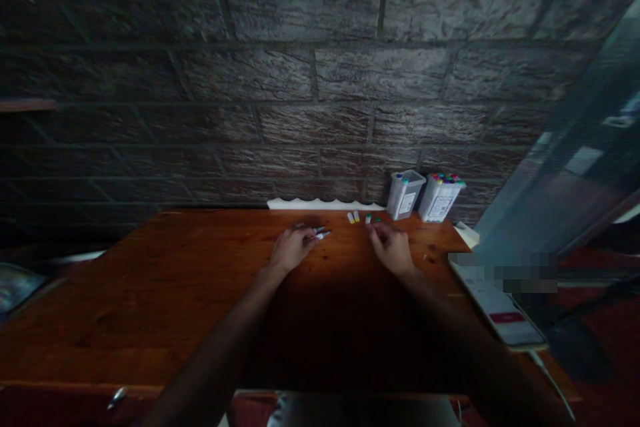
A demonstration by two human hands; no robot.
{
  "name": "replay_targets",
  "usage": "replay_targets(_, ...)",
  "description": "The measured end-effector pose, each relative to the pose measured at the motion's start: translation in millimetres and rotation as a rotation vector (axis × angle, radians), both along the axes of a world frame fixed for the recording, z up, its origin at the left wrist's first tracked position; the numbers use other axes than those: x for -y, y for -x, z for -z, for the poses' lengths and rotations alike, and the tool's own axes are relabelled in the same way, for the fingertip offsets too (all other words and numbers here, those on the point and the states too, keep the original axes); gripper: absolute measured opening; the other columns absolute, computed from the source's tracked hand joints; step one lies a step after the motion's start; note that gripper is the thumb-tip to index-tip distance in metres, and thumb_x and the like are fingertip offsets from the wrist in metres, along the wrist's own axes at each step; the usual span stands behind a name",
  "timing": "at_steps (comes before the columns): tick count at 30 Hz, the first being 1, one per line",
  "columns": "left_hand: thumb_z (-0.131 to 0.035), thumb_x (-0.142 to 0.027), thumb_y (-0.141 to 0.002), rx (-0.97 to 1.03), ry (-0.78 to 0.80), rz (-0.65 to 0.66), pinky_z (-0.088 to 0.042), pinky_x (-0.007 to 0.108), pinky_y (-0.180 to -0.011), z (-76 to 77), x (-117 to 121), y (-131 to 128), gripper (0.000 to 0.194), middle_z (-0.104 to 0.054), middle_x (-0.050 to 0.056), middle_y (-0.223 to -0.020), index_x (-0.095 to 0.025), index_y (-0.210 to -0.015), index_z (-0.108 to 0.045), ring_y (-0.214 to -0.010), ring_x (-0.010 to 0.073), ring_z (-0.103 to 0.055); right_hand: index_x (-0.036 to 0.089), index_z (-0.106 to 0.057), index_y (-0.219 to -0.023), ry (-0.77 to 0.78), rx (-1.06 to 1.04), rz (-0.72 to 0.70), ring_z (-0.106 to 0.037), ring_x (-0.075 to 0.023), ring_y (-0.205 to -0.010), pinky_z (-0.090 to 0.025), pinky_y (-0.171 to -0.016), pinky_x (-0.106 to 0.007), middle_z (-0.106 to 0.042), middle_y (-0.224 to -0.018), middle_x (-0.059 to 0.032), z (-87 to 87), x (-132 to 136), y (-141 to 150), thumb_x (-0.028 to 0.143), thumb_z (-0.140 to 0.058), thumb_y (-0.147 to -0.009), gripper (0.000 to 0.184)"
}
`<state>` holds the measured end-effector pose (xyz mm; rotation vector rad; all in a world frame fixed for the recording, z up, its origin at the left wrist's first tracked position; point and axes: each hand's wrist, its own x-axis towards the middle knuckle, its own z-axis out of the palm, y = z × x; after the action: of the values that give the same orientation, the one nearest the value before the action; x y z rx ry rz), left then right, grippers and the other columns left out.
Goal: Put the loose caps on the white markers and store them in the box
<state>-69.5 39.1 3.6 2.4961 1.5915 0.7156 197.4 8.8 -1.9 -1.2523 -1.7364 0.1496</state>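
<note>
My left hand [294, 245] is closed on slim markers [323, 235], at least two, with pale bodies and dark tips pointing right. They lie low over the wooden table [200, 267], and my fingers hide their other ends. To the right, my right hand [393, 248] is low at the tabletop, its fingers curled with a gap between thumb and forefinger. Just beyond its fingertips is a white cap with a green end [369, 219]; whether they touch is hard to tell. A small green piece [378, 219] lies beside it. Two white-and-yellow caps [353, 217] lie farther left.
At the back right stand a clear plastic box [406, 197] with a few markers and another box [441, 199] full of colourful markers. A white wavy-edged strip [325, 205] runs along the brick wall [320, 80]. A phone [505, 307] with a cable lies at the right edge.
</note>
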Motion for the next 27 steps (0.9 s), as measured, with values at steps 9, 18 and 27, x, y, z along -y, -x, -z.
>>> replay_targets(9, -0.056, -0.029, -0.087, -0.057, 0.040, 0.033, -0.048, 0.032, -0.090, 2.1, 2.1, -7.2, 0.020, -0.071, 0.005, -0.109, -0.024, -0.100, -0.070, -0.098, 0.0222, -0.065, 0.017, -0.068, -0.097, 0.055, -0.024, 0.121, -0.065, -0.0185, -0.071, -0.050, -0.069, -0.029, -0.071, -0.084, -0.0073, 4.7, -13.9, -22.7, 0.038, -0.049, -0.089, 0.030)
replay_targets(18, -0.053, -0.031, -0.090, 0.030, 0.058, 0.097, -0.047, 0.038, -0.092, 4.5, 10.0, -22.1, 0.024, -0.070, 0.008, -0.110, -0.022, -0.103, -0.071, -0.103, 0.0259, -0.063, 0.016, -0.050, -0.131, 0.144, 0.056, 0.146, -0.061, -0.0269, -0.109, -0.050, -0.092, -0.040, -0.057, -0.126, -0.0162, 25.5, -31.9, -28.8, 0.035, -0.058, -0.082, 0.053)
replay_targets(27, -0.072, -0.041, -0.076, 1.051, 0.547, 0.152, -0.051, 0.028, -0.080, -1.3, 19.4, -42.6, 0.036, -0.074, 0.008, -0.099, -0.015, -0.101, -0.071, -0.089, 0.0193, -0.067, 0.025, -0.049, -0.135, 0.293, 0.186, 0.205, -0.070, -0.0264, -0.089, -0.052, -0.075, -0.034, -0.071, -0.111, -0.0093, 18.5, -35.3, -22.4, 0.037, -0.054, -0.087, 0.049)
